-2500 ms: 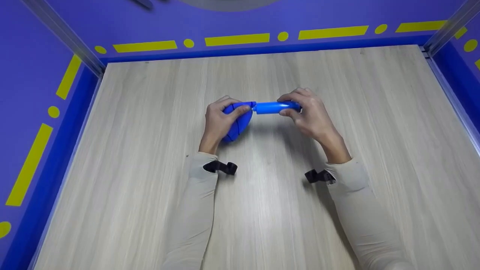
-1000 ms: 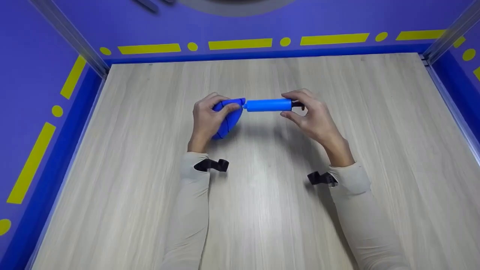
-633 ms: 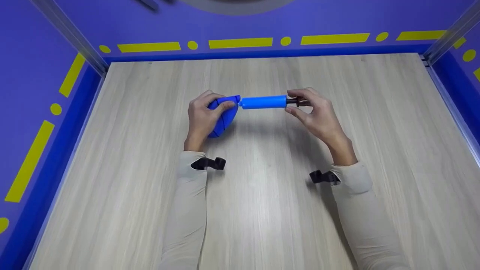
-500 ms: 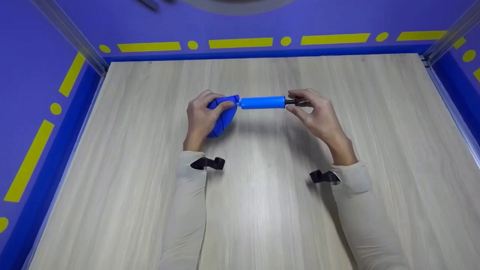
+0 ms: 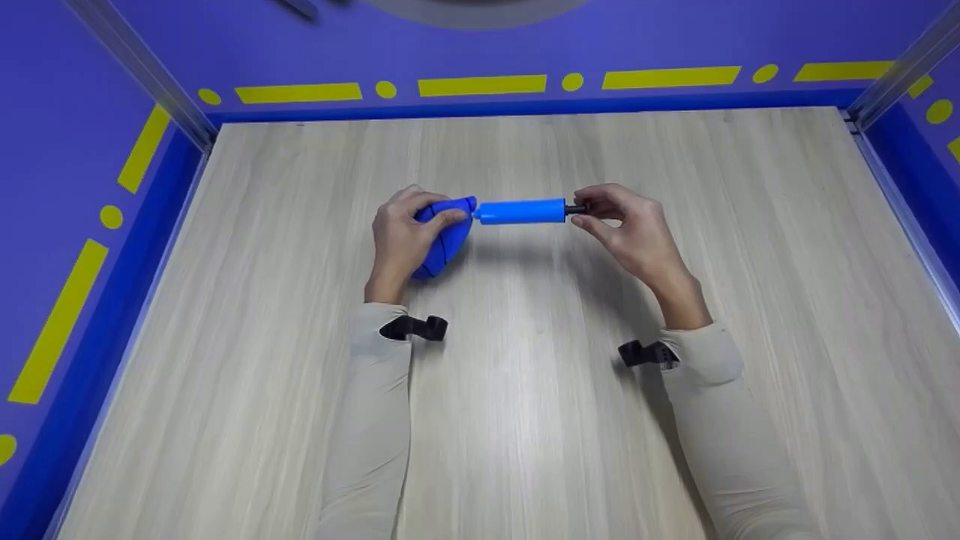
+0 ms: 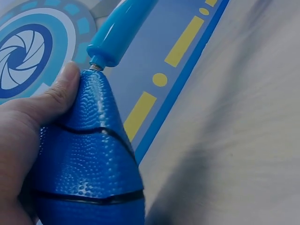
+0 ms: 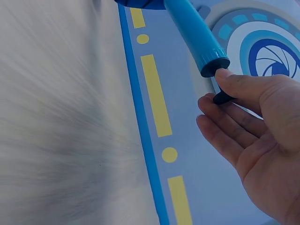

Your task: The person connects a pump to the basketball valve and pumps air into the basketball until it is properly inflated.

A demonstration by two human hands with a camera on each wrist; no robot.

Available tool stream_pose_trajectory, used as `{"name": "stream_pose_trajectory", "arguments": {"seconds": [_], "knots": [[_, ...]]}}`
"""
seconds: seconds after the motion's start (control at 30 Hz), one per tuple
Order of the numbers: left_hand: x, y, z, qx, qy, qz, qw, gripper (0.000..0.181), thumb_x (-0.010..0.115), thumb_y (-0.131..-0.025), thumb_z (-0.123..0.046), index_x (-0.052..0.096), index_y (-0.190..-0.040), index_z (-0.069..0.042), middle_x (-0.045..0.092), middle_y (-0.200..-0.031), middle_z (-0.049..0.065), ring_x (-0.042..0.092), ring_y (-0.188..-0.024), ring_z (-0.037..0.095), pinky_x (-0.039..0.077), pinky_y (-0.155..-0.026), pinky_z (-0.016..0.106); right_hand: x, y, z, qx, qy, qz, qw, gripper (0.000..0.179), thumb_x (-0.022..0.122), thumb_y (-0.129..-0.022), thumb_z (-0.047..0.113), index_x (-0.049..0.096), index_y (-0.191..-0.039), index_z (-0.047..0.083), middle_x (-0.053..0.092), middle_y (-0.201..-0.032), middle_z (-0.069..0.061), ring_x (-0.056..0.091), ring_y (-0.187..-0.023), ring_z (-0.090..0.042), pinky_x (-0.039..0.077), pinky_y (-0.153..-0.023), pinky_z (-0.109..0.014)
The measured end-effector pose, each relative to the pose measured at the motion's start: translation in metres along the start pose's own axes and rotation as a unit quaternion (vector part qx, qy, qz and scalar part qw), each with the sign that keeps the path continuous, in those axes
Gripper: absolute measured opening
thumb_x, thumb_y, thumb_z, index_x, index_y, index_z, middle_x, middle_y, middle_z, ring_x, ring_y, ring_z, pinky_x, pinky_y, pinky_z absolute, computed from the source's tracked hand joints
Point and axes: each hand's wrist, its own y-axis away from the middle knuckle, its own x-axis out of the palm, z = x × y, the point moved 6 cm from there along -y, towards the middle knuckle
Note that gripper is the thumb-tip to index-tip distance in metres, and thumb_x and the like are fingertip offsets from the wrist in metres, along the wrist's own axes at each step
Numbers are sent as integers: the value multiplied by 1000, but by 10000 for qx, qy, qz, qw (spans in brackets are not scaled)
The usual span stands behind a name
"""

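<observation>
My left hand (image 5: 405, 236) grips a limp, folded blue ball (image 5: 444, 251) with black seam lines, its thumb near the top. In the left wrist view the ball (image 6: 89, 159) has a pebbled skin, and a short metal needle joins it to the nozzle of a blue hand pump (image 6: 124, 30). The pump (image 5: 521, 211) lies level between both hands, above the table. My right hand (image 5: 630, 225) holds the pump's black T-shaped handle (image 7: 222, 97) between thumb and fingers. A short stretch of black rod (image 5: 574, 210) shows outside the barrel.
Below both hands lies a pale wood-grain table (image 5: 517, 420). Blue walls (image 5: 637, 37) with yellow bars and dots border its back and sides. A black wrist camera mount (image 5: 420, 328) sits on each sleeve.
Earlier my right fingers were around the pump barrel; now they are back on its handle, with the black rod exposed. Both the ball and pump have shifted left.
</observation>
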Motion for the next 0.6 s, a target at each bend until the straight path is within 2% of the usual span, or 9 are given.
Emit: {"name": "stream_pose_trajectory", "arguments": {"seconds": [0.23,0.37,0.47,0.6], "knots": [[3,1,5,-315,-262,211,9989,37,89,-87,-38,84,-110,-10,74,-101,3,66,-102,22,52,-90,42,1,0,-2,37,-12,-1,10000,31,81,-93,-1,72,-122,-7,76,-112,-15,74,-99,-25,57,-89,-25],[5,2,4,-345,-386,338,9981,39,88,-88,-39,82,-115,-13,75,-111,2,64,-111,22,51,-96,44,1,0,-2,17,-88,-54,9999,30,81,-92,-1,73,-120,-7,76,-111,-15,74,-98,-25,56,-88,-21],[7,2,-1,-175,-391,348,9985,39,87,-89,-39,81,-118,-13,75,-117,2,63,-115,22,50,-99,43,1,1,-1,-10,-126,-115,9999,30,82,-92,0,73,-120,-7,76,-110,-15,74,-98,-25,56,-87,-21],[10,1,-17,395,-496,262,9976,41,86,-90,-39,80,-120,-12,75,-120,3,63,-118,23,51,-101,40,0,1,-1,-46,-213,-199,9996,30,81,-92,2,74,-119,-6,77,-110,-15,74,-98,-25,56,-86,-20]]}}
